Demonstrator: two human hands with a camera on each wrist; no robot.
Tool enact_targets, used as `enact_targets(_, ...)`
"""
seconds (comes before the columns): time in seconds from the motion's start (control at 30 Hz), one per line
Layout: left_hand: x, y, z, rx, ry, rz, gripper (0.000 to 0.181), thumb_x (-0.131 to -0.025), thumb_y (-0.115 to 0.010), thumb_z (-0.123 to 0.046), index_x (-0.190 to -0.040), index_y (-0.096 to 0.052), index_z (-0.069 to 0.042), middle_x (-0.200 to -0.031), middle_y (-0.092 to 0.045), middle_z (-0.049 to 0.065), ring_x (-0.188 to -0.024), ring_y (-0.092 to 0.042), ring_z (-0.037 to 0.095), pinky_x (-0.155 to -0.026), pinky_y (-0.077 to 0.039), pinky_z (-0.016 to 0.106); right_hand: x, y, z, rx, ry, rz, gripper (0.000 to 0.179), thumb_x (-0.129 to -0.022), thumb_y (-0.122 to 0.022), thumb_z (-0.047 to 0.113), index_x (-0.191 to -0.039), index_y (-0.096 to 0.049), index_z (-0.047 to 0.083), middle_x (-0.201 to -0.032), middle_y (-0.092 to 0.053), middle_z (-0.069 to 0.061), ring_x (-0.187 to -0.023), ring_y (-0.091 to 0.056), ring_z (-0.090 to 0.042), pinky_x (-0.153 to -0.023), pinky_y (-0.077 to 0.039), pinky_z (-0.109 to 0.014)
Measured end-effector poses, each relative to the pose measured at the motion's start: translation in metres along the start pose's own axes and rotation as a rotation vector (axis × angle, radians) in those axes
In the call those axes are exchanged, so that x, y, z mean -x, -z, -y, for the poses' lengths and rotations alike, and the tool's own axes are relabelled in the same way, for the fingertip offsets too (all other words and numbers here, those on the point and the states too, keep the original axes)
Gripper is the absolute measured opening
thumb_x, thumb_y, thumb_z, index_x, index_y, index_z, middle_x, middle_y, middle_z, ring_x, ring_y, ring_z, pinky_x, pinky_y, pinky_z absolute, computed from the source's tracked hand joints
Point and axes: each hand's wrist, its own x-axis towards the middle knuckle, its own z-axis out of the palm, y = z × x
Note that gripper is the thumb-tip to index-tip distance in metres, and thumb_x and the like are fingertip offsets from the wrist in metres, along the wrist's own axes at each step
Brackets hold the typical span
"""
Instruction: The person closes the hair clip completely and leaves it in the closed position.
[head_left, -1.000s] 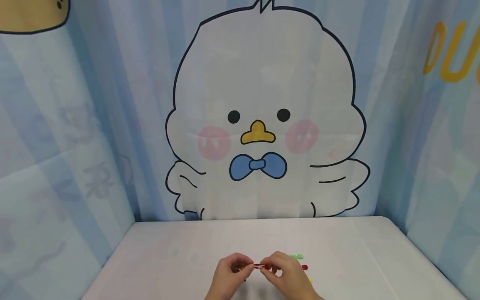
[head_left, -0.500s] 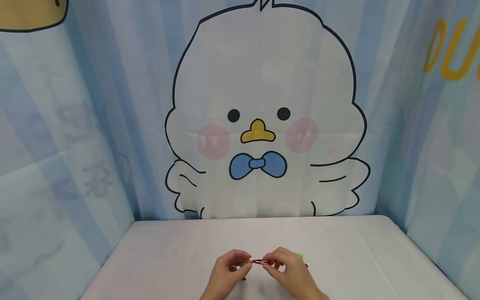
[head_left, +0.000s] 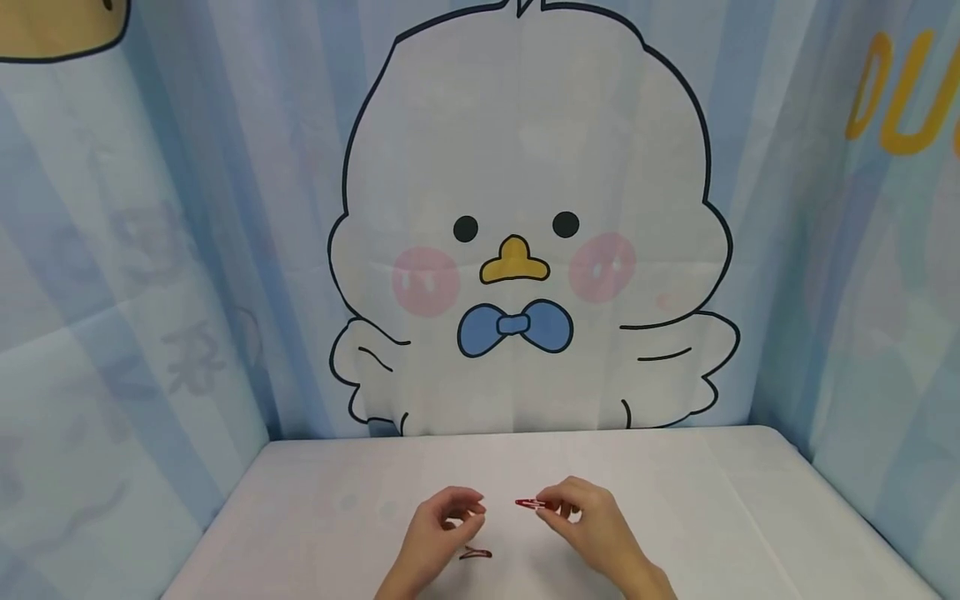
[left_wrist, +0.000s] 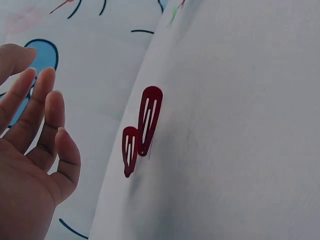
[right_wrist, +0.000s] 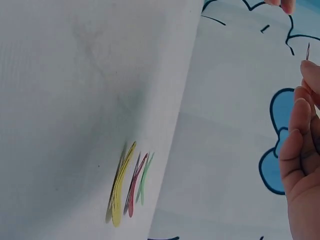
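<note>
I pinch a red hair clip [head_left: 528,503] between the thumb and fingers of my right hand [head_left: 588,521], its free end toward my left hand [head_left: 438,525], above the white table [head_left: 697,492], well in from its far edge. My left fingers are released and loosely bent. On the table near them, a larger dark red clip [left_wrist: 148,120] lies close beside a smaller dark red clip [left_wrist: 130,150]. Near my right hand lie a yellow clip [right_wrist: 119,190], a slim red clip [right_wrist: 134,189] and a green clip [right_wrist: 143,182], the green closest to the far edge.
</note>
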Motion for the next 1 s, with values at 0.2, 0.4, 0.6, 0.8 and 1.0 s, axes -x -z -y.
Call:
enact_targets(0.2,-0.003,0.016,0.007,-0.04,-0.014,0.003,0.027,-0.091,-0.075,-0.013,-0.114,-0.068,0.0,-0.097,-0.07,0.003,-0.09,-0.061,0.021,-0.073,-0.049,0.029,-0.003,0.006,-0.008,0.017,-0.037,0.012,0.023,-0.077,-0.085,0.001,-0.09,-0.076,0.018,-0.079,-0.061,0.018,-0.066,-0.052,-0.001,-0.056,-0.047,-0.024)
enact_targets(0.4,-0.004,0.025,0.014,-0.047,-0.012,0.013,0.026,-0.092,-0.074,-0.011,-0.114,-0.067,0.001,-0.099,-0.07,0.007,-0.089,-0.061,0.022,-0.072,-0.05,0.028,-0.007,0.011,-0.019,0.036,-0.1,0.039,0.022,-0.076,-0.086,0.001,-0.088,-0.076,0.017,-0.077,-0.06,0.018,-0.065,-0.05,0.0,-0.056,-0.046,-0.023)
enact_targets(0.6,-0.004,0.031,0.02,-0.081,-0.002,0.009,0.026,-0.091,-0.074,-0.011,-0.113,-0.067,0.001,-0.097,-0.07,0.004,-0.088,-0.06,0.022,-0.073,-0.05,0.028,-0.009,0.013,-0.029,0.041,-0.219,0.127,0.016,-0.081,-0.083,0.004,-0.09,-0.076,0.016,-0.078,-0.061,0.017,-0.066,-0.051,-0.002,-0.056,-0.046,-0.024)
enact_targets(0.8,-0.005,0.037,0.021,-0.09,-0.01,0.018,0.025,-0.091,-0.075,-0.011,-0.111,-0.068,0.002,-0.096,-0.07,0.003,-0.087,-0.059,0.021,-0.073,-0.05,0.029,-0.014,0.016,-0.037,0.064,-0.335,0.198,0.011,-0.084,-0.082,0.01,-0.092,-0.077,0.016,-0.079,-0.061,0.014,-0.068,-0.051,-0.004,-0.059,-0.046,-0.024)
enact_targets(1.0,-0.009,0.044,0.025,-0.108,-0.011,0.042,0.025,-0.09,-0.075,-0.01,-0.111,-0.068,0.002,-0.096,-0.069,0.003,-0.086,-0.059,0.02,-0.072,-0.049,0.028,-0.018,0.016,-0.045,0.061,-0.398,0.245,0.009,-0.084,-0.082,0.012,-0.09,-0.077,0.014,-0.078,-0.061,0.01,-0.068,-0.05,-0.008,-0.059,-0.044,-0.024)
